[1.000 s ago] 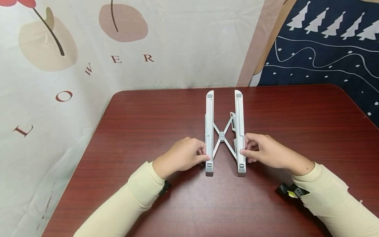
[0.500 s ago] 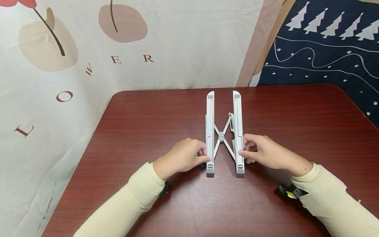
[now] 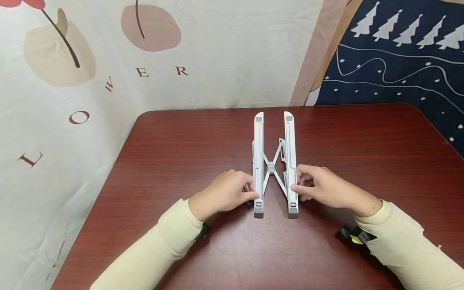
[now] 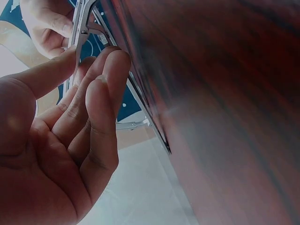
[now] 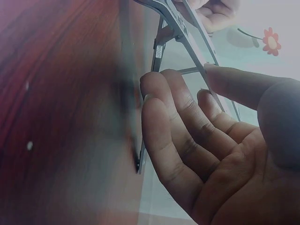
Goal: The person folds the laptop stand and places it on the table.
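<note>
A silver folding laptop stand [image 3: 259, 161] stands on the table, its two long side rails joined by an X-shaped crosspiece with a round hub [image 3: 270, 167]. My left hand [image 3: 229, 190] pinches the near part of the left rail, thumb on top and fingers curled at the outer side. On the opposite rail [image 3: 291, 161], my right hand [image 3: 324, 186] grips at about the same height with thumb and fingers. Both wrist views show the thumb against the upper bar and the other fingers bent beneath; the left wrist view has the stand [image 4: 86, 23] partly covered by fingers.
The stand rests on a dark red wood-grain table [image 3: 181, 141]. Behind it hangs a pale printed cloth [image 3: 232, 52], with a navy cloth with white trees [image 3: 398, 68] at the right. Black wrist straps [image 3: 357, 233] show below the sleeves.
The two rails have drawn closer together, the right one shifting left and the left one slightly right. Both hands have moved with them and kept their hold.
</note>
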Action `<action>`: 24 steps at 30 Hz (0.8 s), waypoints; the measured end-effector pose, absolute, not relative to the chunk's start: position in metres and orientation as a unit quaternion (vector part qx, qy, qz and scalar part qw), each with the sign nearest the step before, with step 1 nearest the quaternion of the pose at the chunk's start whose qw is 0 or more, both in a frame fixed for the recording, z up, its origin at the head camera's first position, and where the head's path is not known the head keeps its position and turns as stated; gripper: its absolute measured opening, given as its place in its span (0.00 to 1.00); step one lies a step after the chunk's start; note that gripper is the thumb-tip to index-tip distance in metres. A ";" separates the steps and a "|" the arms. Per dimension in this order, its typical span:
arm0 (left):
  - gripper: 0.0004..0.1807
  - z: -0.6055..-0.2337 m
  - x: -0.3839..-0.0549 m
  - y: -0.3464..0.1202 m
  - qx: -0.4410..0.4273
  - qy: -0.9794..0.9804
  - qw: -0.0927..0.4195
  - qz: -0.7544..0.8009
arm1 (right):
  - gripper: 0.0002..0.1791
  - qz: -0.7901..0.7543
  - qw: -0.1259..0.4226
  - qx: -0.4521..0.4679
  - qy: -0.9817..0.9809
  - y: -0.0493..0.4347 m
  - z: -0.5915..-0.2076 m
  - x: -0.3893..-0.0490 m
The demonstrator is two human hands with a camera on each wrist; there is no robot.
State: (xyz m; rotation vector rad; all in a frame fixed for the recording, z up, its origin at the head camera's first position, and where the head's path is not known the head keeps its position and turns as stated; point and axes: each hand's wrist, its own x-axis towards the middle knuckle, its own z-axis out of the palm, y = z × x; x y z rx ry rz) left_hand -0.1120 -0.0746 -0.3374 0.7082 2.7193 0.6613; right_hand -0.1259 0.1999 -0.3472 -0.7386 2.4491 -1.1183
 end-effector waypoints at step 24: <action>0.14 -0.338 -0.110 -0.073 0.249 0.933 0.130 0.224 | 0.10 -0.394 0.163 -0.272 0.863 0.195 -0.352 -0.125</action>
